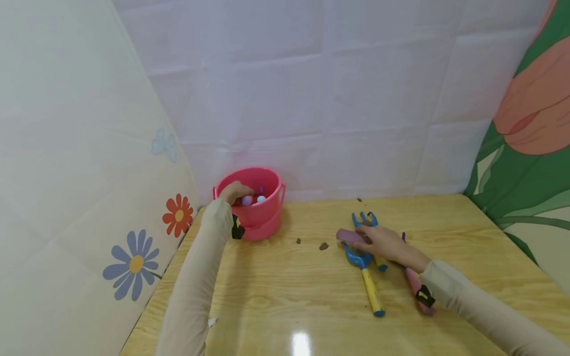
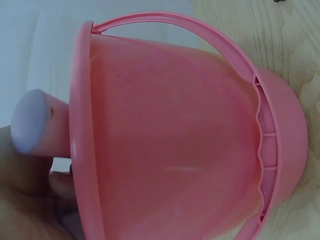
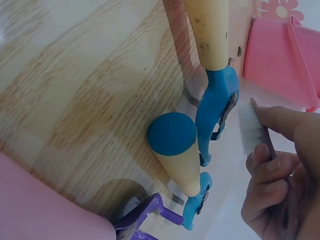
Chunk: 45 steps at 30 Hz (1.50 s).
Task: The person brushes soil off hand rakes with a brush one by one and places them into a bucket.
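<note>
At the back left, my left hand (image 1: 234, 192) reaches over the rim of the pink bucket (image 1: 262, 217). Its fingers hold a pink handle with a lavender end (image 2: 40, 122) that sticks up past the rim; the lower part is hidden inside. My right hand (image 1: 385, 242) grips a small brush (image 1: 351, 236) with a mauve back, its pale bristles (image 3: 250, 129) plain in the right wrist view. Below that hand lie a blue garden fork with a yellow handle (image 1: 371, 291) and a blue rake (image 1: 366, 217), partly covered by the hand.
A pink-handled tool (image 1: 414, 282) with a purple head lies under the right forearm. Another handle with a pale blue end (image 1: 261, 199) stands in the bucket. Brown crumbs (image 1: 323, 245) are scattered over the wooden table (image 1: 276, 296). Cloth-covered walls (image 1: 311, 99) stand behind and beside it.
</note>
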Available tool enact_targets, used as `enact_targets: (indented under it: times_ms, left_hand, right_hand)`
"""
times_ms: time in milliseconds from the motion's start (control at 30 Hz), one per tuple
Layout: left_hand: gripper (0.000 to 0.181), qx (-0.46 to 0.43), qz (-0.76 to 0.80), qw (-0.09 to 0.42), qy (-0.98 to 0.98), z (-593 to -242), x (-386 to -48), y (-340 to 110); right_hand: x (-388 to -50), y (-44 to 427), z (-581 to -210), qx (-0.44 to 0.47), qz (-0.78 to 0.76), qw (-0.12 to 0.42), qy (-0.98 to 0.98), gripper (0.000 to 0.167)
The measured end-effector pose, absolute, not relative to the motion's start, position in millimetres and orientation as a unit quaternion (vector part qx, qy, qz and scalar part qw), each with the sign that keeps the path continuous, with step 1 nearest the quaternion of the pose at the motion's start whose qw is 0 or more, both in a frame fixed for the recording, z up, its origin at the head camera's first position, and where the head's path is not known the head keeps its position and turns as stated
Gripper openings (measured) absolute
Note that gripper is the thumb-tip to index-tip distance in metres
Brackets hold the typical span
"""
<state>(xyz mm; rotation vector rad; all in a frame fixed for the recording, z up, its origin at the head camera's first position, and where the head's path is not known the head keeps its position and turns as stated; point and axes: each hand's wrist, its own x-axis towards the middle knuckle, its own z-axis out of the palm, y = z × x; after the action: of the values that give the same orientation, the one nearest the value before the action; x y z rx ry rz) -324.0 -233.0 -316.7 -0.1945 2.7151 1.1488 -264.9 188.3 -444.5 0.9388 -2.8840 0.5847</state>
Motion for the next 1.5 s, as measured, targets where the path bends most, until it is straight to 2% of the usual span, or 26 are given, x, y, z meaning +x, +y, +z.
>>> enact_targets:
  times_ms: [133, 367, 533, 833, 1333, 1500]
  left_hand:
    - [0.03, -0.089, 0.395, 0.098, 0.909, -317, -326, -231]
    - [0.03, -0.115, 0.412, 0.089, 0.9, -320, -331, -228]
    - [0.03, -0.1, 0.393, 0.075, 0.911, -320, -329, -227]
    - [0.031, -0.076, 0.401, 0.019, 0.913, -318, -325, -226]
    - [0.035, -0.039, 0.398, 0.002, 0.916, -322, -321, -226]
    - [0.031, -0.027, 0.392, -0.006, 0.92, -323, -317, -225]
  right_hand:
    - [-265, 188, -443, 0.302, 0.191, 0.024, -0.934, 0.046]
    - [-264, 188, -443, 0.301, 0.194, 0.022, -0.933, 0.045]
    - [-262, 189, -445, 0.3, 0.199, 0.018, -0.933, 0.045]
    - [-264, 191, -445, 0.292, 0.203, 0.006, -0.935, 0.046]
    - [-265, 195, -444, 0.294, 0.212, 0.015, -0.932, 0.045]
    - [-263, 196, -444, 0.296, 0.215, 0.022, -0.93, 0.045]
